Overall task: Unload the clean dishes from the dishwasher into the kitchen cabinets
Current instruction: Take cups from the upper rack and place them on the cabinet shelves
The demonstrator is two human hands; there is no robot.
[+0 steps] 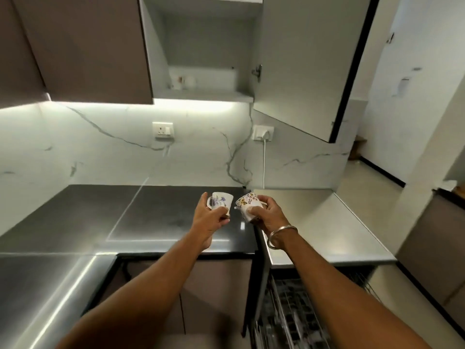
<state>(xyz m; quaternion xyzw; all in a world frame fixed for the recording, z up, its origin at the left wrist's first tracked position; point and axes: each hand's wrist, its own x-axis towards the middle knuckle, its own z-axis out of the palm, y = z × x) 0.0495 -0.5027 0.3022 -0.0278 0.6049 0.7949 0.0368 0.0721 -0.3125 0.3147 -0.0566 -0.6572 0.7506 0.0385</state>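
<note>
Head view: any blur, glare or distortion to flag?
Head view: wide-angle distortion tilts the cabinet door; the under-cabinet light strip blows out and streaks glare on the countertop; the dishwasher rack is motion-blurred; the purple-flowered cup in the left hand and yellow-flowered cup in the right hand read clearly.

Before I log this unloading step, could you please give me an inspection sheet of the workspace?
Surface: dark glossy counter, paler section at right.
Job's things: purple-flowered cup and yellow-flowered cup held above the counter; open cabinet, small blurred white items on its shelf; dishwasher rack pulled out.
Clutter: nothing seen.
Grippers: left hand grips the purple-flowered cup; right hand grips the yellow-flowered cup.
Cables: white cord runs from a wall socket down to the counter.
Surroundings: marble wall, doorway at right.
</note>
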